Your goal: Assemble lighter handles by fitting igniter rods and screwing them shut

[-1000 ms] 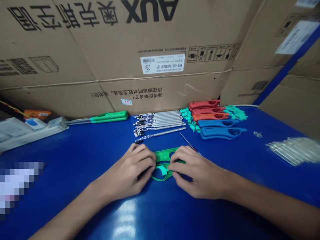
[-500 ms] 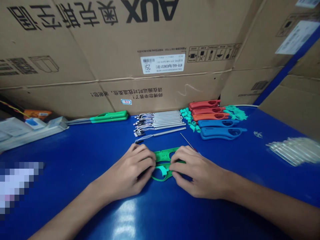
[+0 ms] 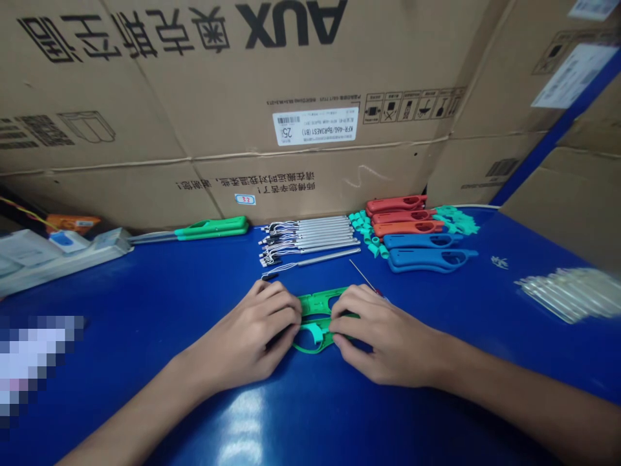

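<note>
Green plastic housing [image 3: 315, 321] lay on the blue worktable [image 3: 160, 304], low and central in the view, just below a row of parts, and both hands were clamped on it from opposite sides. The left hand [image 3: 245, 338] curled its fingers over the housing's left end, while the right hand [image 3: 388, 341] pressed in from the other side, its fingers [image 3: 349, 327] lying across the right end. The hands almost met, with a pale teal tab [image 3: 316, 332] showing between them. Just above the right hand lay a thin steel pin [image 3: 363, 275]. Farther up, metal rods with fine wires [image 3: 320, 234] were lined up side by side, next to a cluster of teal plastic pieces [image 3: 363, 226], three red housings [image 3: 402, 215] and two blue housings [image 3: 427, 251]. Toward the left lay a long green-handled piece [image 3: 211, 227] beside a white power strip [image 3: 72, 255], and at the right sat a blurred bundle of clear tubes [image 3: 572, 294]. Cardboard cartons [image 3: 145, 149] printed with AUX stood behind the table.
</note>
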The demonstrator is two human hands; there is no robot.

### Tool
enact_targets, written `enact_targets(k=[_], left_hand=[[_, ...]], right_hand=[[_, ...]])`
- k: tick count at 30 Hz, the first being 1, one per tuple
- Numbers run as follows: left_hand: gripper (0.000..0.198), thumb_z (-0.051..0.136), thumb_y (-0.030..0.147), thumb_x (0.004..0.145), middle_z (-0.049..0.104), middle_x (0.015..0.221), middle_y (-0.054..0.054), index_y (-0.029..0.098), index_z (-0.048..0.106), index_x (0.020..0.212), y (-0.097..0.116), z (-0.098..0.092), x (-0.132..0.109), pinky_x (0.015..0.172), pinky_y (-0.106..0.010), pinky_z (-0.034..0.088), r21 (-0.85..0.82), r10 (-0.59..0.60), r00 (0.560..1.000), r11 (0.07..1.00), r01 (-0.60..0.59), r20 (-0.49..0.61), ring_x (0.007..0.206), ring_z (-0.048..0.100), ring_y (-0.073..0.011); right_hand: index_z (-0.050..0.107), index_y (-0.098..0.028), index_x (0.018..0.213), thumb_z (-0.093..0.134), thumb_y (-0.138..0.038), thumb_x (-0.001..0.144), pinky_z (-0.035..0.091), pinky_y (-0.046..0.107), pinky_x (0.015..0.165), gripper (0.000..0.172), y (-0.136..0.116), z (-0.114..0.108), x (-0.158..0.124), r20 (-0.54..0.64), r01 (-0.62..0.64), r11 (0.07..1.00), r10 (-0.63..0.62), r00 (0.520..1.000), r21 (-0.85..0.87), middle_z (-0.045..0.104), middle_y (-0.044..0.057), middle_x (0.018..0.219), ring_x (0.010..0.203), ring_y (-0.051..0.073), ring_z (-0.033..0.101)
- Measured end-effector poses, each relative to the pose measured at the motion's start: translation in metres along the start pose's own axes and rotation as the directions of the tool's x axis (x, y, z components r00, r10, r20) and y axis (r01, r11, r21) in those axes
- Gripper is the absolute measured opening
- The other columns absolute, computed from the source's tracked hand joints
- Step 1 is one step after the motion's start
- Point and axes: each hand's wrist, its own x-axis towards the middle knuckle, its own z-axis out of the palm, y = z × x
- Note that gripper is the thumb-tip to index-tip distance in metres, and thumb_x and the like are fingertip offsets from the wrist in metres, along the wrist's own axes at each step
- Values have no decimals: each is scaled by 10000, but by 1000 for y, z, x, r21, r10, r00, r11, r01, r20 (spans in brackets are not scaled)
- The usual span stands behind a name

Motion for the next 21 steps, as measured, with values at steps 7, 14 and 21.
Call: enact_targets(k=[7,14,21], left_hand=[[199,441,142,973,632,925,-32,176,614,880,0,-1,-1,853,-370,343,-9,-10,1000,1000,10,13,868,511,-185],[191,447,141,969,627,924,-31,172,610,874,-1,1,-1,858,-375,341,-22,-14,1000,1000,14,10,866,507,-182],[184,452,150,964,627,917,-35,175,608,870,1,0,-1,849,-378,340,-23,-13,1000,1000,13,6,864,508,-182]], right_hand=[[717,-116,817,527,-141,924,434,361,847,219,-1,-1,0,4,2,1000,-2,1000,11,646,96,912,875,183,559],[724,-128,827,514,-134,930,426,350,818,234,-1,-2,1,25,4,1000,-4,1000,-9,639,91,916,854,176,538],[724,-135,842,504,-138,930,423,352,817,237,-1,-1,0,36,3,1000,-3,999,-10,633,94,926,860,179,530]])
